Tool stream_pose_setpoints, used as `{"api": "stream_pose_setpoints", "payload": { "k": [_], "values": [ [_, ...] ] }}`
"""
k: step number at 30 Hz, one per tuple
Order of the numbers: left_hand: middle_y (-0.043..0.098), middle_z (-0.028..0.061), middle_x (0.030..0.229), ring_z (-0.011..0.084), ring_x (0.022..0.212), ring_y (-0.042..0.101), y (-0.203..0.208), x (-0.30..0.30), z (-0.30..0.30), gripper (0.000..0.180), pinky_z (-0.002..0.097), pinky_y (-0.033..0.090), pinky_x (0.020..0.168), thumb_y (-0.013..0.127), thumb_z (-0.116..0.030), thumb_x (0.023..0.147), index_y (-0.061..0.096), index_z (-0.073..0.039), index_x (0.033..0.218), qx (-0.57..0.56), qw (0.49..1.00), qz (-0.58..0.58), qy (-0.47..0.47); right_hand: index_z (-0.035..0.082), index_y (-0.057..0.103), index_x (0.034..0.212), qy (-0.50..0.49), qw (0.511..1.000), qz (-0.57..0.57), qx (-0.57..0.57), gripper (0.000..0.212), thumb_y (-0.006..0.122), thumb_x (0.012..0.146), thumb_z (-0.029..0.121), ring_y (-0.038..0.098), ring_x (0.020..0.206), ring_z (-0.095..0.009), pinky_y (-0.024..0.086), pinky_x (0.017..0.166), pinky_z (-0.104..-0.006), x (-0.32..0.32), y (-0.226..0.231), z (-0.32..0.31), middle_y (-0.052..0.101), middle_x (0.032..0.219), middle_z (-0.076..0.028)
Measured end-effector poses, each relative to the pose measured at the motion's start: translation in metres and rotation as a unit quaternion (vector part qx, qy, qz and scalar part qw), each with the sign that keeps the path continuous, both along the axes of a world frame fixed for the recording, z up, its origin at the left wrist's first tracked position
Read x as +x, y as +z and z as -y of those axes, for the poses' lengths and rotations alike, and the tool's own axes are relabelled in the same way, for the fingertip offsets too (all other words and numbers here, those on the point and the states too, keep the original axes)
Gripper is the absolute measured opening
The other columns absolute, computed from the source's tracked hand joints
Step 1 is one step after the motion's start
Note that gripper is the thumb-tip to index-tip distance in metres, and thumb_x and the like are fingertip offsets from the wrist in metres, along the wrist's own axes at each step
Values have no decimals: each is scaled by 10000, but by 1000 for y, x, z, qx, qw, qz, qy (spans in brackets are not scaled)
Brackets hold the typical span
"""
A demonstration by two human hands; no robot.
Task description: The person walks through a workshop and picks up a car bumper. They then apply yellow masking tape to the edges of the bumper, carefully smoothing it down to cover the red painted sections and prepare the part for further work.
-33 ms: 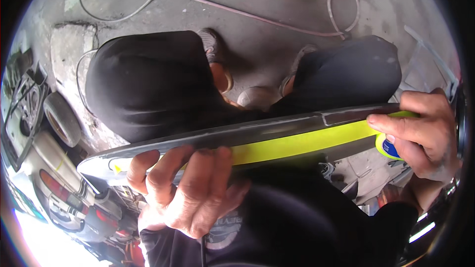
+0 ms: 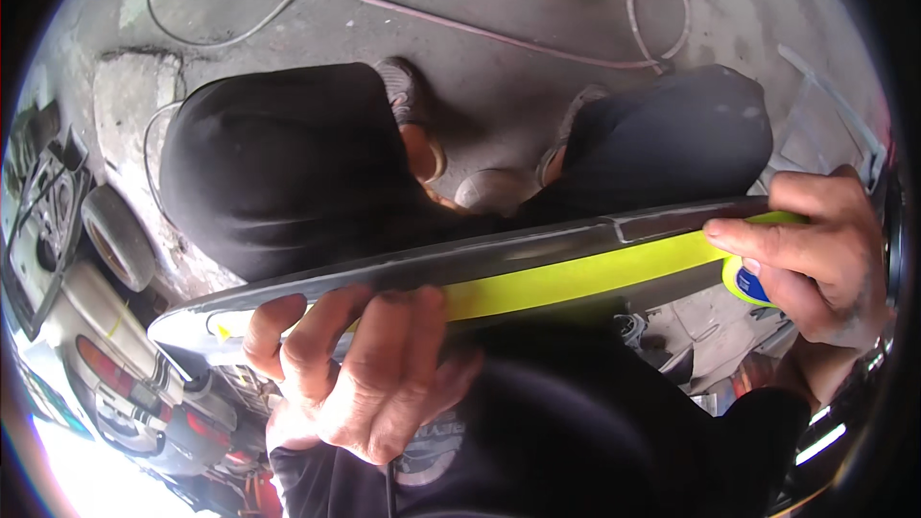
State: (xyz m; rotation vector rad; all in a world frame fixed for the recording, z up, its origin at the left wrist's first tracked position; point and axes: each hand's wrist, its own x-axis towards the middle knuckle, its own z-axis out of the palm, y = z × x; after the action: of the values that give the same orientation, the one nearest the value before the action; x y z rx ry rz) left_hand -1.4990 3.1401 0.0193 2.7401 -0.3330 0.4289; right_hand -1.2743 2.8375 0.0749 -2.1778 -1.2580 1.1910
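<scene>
Two bare hands are working on one long grey trim panel [image 2: 499, 254], which is lying across the person's lap with its long axis running from lower left to upper right, the left tip pointing down toward the parked car parts [image 2: 106, 364] and the right end rising toward the picture's rim. Along the panel's near edge a strip of yellow-green masking tape [image 2: 576, 278] is running the same way. The left hand [image 2: 360, 369] is gripping the panel's lower left part, its fingers [image 2: 317, 341] curling over the near edge and lying on the tape, bent about halfway and pressing rather than closing into a fist. The right hand [image 2: 815, 259] is sitting at the panel's right end, the forefinger stretching flat along the tape while the other fingers are wrapping around a roll of tape [image 2: 748, 283] with a blue core, tucked just under the panel's edge. Beyond the panel's far side, the person's dark-trousered knees [image 2: 288, 163] are bending outward, with sandalled feet between them on the concrete floor [image 2: 499, 0], where a pink hose [image 2: 451, 24] is trailing well apart from the panel.
</scene>
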Motion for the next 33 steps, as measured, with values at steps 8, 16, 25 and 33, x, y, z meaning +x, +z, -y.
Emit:
{"api": "stream_pose_setpoints", "payload": {
  "k": [8,16,25,33],
  "values": [
    [722,-2,953,248,814,692,7,14,17,409,458,477,793,748,-347,525,833,-164,879,0,997,-52,-49,68,847,1109,8,999,-11,30,394,754,730,117,534,484,-160,384,450,-335,0,-1,9,588,667,-60],
    [719,124,983,322,864,654,3,13,3,448,501,476,741,775,-354,696,802,-19,992,5,991,-18,-130,163,867,971,-132,970,-99,181,226,861,747,197,550,481,-121,370,472,-281,-8,-2,72,592,630,-27],
    [658,52,954,258,836,650,9,9,18,330,528,473,826,742,-284,745,812,-90,1002,13,996,-49,-69,110,861,1072,-92,995,-23,30,350,819,725,97,434,441,-162,275,451,-349,3,5,67,480,614,-27],
    [687,133,1005,347,922,654,12,13,11,445,550,479,808,733,-362,815,800,-2,1067,40,990,-55,-124,64,845,1116,-59,997,-46,-35,324,787,798,36,502,465,-155,320,465,-329,7,10,54,623,687,-78]
  ]
}}
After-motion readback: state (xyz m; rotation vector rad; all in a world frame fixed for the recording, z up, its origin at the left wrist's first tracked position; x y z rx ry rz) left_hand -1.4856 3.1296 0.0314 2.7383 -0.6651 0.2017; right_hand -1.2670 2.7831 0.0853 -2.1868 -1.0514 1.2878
